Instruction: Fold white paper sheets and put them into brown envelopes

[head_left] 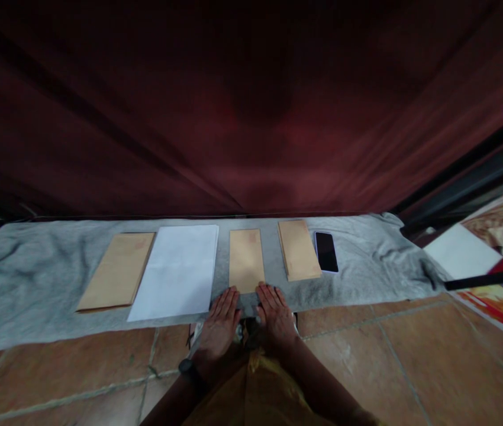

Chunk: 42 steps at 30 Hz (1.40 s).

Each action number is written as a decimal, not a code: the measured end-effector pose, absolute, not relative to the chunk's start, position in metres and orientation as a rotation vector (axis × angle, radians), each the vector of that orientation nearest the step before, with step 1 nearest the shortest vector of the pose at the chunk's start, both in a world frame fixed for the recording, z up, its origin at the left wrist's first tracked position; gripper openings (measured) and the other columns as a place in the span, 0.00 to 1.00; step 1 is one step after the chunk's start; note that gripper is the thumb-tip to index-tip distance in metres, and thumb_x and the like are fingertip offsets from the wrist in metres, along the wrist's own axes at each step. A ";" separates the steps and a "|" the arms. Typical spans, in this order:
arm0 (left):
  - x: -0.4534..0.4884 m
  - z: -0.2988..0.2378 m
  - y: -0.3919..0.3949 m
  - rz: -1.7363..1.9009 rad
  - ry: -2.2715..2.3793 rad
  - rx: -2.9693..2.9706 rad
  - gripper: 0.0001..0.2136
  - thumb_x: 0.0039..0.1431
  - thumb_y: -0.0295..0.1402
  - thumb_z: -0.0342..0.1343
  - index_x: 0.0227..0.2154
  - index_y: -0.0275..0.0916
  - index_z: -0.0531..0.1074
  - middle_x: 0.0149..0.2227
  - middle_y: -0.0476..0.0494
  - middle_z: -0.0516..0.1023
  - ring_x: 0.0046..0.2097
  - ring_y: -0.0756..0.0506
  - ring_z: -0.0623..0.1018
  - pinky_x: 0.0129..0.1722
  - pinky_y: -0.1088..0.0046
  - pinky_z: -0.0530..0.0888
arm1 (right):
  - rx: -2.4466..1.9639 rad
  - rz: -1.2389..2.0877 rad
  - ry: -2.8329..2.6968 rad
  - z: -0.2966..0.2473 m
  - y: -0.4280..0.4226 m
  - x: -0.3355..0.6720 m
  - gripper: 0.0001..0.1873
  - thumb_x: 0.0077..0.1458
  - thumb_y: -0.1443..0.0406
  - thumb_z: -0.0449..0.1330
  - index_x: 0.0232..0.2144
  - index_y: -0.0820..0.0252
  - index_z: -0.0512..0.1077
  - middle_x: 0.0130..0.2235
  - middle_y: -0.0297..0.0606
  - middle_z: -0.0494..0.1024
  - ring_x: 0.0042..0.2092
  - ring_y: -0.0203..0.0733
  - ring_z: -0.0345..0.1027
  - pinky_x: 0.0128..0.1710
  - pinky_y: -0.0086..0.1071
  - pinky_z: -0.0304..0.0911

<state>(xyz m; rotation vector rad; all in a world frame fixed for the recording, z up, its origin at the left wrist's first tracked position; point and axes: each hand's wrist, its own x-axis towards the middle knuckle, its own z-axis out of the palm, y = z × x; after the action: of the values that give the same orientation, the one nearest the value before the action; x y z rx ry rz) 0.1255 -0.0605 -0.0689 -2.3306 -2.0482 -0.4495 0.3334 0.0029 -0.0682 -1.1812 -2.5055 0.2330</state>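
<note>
Person kneeling on a tiled floor, facing a grey cloth spread flat along the foot of a dark red curtain. Left hand and right hand both lie palm down at the near edge of the cloth, about its middle, side by side with a narrow gap between them. Fingers stretched out flat and held close together; neither hand pinches or holds anything. Fingertips of both reach the near short edge of the middle envelope, brown, lying lengthwise from near edge toward far edge; whether they press on it or only touch it I cannot tell. Dark watch on the left wrist. To the left of that envelope, just beside it, a white sheet, larger, running almost to the near edge. Further left, a second brown envelope, slightly skewed, touching or just under the sheet's edge. To the right, a small stack of brown envelopes toward the far edge, and a black phone lying just beside the stack, screen up and dark.
</note>
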 end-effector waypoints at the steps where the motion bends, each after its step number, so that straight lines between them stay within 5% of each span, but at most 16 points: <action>1: 0.125 -0.068 -0.060 -0.455 -2.057 -2.321 0.24 0.70 0.35 0.44 0.66 0.34 0.63 0.66 0.35 0.67 0.68 0.39 0.66 0.67 0.56 0.65 | -1.181 0.228 -2.510 -0.068 0.003 0.335 0.27 0.70 0.64 0.49 0.68 0.63 0.58 0.68 0.44 0.64 0.68 0.45 0.57 0.69 0.46 0.51; 20: 0.133 -0.068 -0.051 -0.458 -2.068 -2.387 0.24 0.70 0.38 0.44 0.65 0.35 0.64 0.66 0.34 0.67 0.68 0.38 0.66 0.65 0.55 0.67 | -1.185 0.231 -2.455 -0.066 0.001 0.331 0.28 0.67 0.68 0.52 0.67 0.64 0.60 0.67 0.48 0.66 0.67 0.48 0.58 0.67 0.51 0.55; 28: 0.134 -0.064 -0.048 -0.455 -2.133 -2.382 0.22 0.67 0.28 0.43 0.61 0.35 0.69 0.63 0.33 0.71 0.67 0.38 0.67 0.65 0.54 0.68 | -1.128 0.246 -2.419 -0.072 0.000 0.308 0.28 0.64 0.69 0.51 0.66 0.67 0.62 0.66 0.50 0.66 0.68 0.50 0.58 0.67 0.50 0.58; 34: 0.136 -0.065 -0.029 -1.170 -2.531 -2.041 0.20 0.64 0.30 0.47 0.57 0.36 0.70 0.64 0.32 0.70 0.63 0.37 0.72 0.63 0.50 0.70 | -1.133 0.289 -2.443 -0.072 -0.001 0.306 0.32 0.62 0.70 0.52 0.68 0.68 0.59 0.67 0.49 0.64 0.68 0.48 0.57 0.68 0.46 0.57; 38: 0.131 -0.054 -0.005 -1.857 -2.856 -1.689 0.24 0.54 0.34 0.57 0.55 0.37 0.71 0.47 0.37 0.81 0.48 0.39 0.81 0.50 0.56 0.78 | -1.163 0.298 -2.444 -0.070 0.001 0.304 0.32 0.62 0.69 0.54 0.68 0.66 0.60 0.66 0.49 0.66 0.67 0.47 0.59 0.67 0.45 0.57; 42: 0.131 -0.041 0.007 -2.339 -2.988 -1.309 0.29 0.46 0.34 0.62 0.54 0.36 0.69 0.34 0.45 0.82 0.38 0.42 0.82 0.43 0.63 0.78 | -1.230 0.364 -2.351 -0.066 0.005 0.295 0.28 0.62 0.69 0.54 0.64 0.63 0.66 0.63 0.47 0.71 0.63 0.47 0.65 0.65 0.44 0.59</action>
<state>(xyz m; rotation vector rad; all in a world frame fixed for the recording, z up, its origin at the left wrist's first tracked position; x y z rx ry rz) 0.1313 0.0066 -0.0415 -1.3088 -2.9885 -2.3387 0.2951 0.0047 -0.0664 -1.2301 -2.3509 0.3636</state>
